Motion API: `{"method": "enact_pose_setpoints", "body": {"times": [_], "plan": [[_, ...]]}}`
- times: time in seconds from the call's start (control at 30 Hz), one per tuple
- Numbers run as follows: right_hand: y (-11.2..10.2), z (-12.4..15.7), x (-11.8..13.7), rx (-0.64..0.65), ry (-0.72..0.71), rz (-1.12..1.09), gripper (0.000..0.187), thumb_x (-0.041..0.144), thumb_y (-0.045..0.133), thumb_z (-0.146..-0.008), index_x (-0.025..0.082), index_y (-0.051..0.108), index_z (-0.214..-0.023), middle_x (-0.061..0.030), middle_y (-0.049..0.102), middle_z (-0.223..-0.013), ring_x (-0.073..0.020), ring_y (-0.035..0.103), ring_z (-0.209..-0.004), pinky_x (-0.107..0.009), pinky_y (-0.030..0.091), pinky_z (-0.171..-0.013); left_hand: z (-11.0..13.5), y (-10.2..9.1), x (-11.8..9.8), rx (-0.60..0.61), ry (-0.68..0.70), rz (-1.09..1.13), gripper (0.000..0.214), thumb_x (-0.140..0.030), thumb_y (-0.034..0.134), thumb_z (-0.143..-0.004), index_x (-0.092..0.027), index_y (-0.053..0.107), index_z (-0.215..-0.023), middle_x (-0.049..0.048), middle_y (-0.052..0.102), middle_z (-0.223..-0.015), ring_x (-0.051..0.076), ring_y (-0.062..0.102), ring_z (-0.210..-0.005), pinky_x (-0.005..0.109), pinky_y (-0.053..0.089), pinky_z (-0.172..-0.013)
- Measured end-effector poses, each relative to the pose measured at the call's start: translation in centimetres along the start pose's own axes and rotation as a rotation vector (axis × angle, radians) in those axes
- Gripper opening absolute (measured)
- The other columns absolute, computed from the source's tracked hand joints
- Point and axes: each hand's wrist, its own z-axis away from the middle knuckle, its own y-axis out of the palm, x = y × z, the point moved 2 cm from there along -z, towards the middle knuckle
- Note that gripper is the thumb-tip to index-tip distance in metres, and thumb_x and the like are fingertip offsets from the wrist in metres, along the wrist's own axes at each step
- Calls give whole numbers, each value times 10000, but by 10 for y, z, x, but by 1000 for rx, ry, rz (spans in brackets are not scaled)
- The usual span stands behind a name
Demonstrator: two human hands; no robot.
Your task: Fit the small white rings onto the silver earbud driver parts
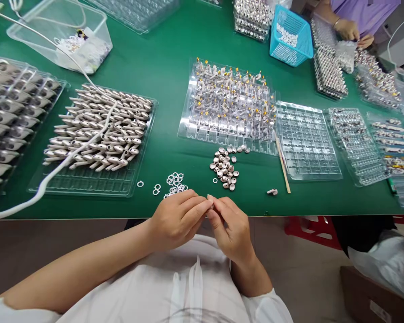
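Note:
At the table's front edge, my left hand [179, 219] and my right hand [231, 228] meet at the fingertips. Both pinch a small silvery part [212, 207], mostly hidden by the fingers. Just beyond the left hand lie loose white rings [175, 178], some partly covered by it. A pile of small silvery oval caps [224, 168] is spread beyond the right hand. To the right rest a single white earbud piece [272, 192] and a thin wooden stick [283, 167]. Farther back, a clear tray [185, 130] carries rows of earbud parts with yellow tips.
At left, silvery earbud shells [97, 128] fill a tray, crossed by a white cable [59, 172]. A clear plastic box [101, 49] stands behind. More clear trays [308, 143] line the right. A co-worker's hands [348, 30] are beyond the blue basket [291, 54].

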Motion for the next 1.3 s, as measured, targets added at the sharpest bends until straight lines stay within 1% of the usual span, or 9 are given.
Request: {"method": "enact_pose_setpoints", "body": {"times": [0.2, 0.33, 0.4, 0.57, 0.7, 0.83, 1.0, 1.13, 1.3], "plan": [[1, -1, -2, -55, -74, 5, 304, 103, 539, -910, 163, 640, -1191, -83, 682, -883, -154, 621, -731, -281, 535, -634, 2, 1, -2, -4, -53, 36, 300, -75, 563, -878, -106, 545, -1176, 112, 702, -869, 177, 627, -722, 327, 557, -637], [1, 0, -4, -87, -89, -2, 295, 127, 546, -912, 167, 649, -1186, -86, 693, -886, -158, 641, -736, -283, 555, -640, 2, -2, 1, -24, -133, 142, 222, -69, 584, -877, -115, 568, -1093, 99, 704, -852, 168, 634, -753, 327, 562, -685], [1, 1, -5, -103, -100, -10, 295, 138, 552, -913, 169, 649, -1190, -86, 697, -886, -157, 646, -732, -282, 559, -634, 1, -3, 3, -29, -142, 191, 195, -67, 608, -865, -118, 575, -1050, 92, 704, -839, 164, 629, -749, 330, 564, -698], [1, 3, -7, -126, -127, -57, 341, 103, 562, -901, 184, 635, -1224, -95, 702, -938, -162, 657, -782, -290, 569, -663, 1, -4, 4, -19, -117, 264, 241, -59, 603, -865, -121, 574, -1096, 95, 714, -872, 160, 640, -762, 326, 576, -712], [2, 4, -7, -135, -136, -77, 371, 79, 571, -887, 185, 628, -1237, -88, 696, -906, -157, 643, -752, -286, 556, -640, 2, -4, 1, -32, -92, 228, 256, -54, 562, -885, -108, 572, -1135, 98, 715, -856, 155, 644, -755, 308, 577, -693], [4, 5, -7, -141, -158, -56, 393, 58, 564, -878, 179, 610, -1250, -112, 702, -976, -167, 642, -773, -299, 554, -646, 3, -3, 0, -77, -22, 179, 273, -40, 588, -862, -80, 580, -1132, 121, 713, -858, 165, 640, -756, 302, 570, -665], [1, 1, -3, -45, -182, 13, 357, 75, 545, -892, 135, 592, -1241, -132, 695, -960, -185, 642, -791, -307, 546, -641, 4, -2, 1, -74, -16, 183, 275, -28, 581, -853, -71, 577, -1125, 124, 697, -830, 168, 603, -723, 308, 553, -619], [-4, -3, 0, 32, -156, -1, 309, 129, 545, -911, 152, 599, -1214, -100, 678, -928, -168, 626, -771, -291, 545, -647, 5, -3, 0, -68, -12, 195, 316, -28, 568, -858, -87, 552, -1168, 116, 687, -850, 165, 605, -730, 318, 548, -622], [-8, -5, 2, 93, -115, -47, 266, 133, 529, -921, 145, 613, -1173, -63, 632, -836, -142, 580, -709, -261, 507, -610, 6, -6, 0, -41, -27, 205, 387, -23, 581, -854, -96, 527, -1231, 95, 679, -844, 158, 592, -715, 310, 535, -608]]}}
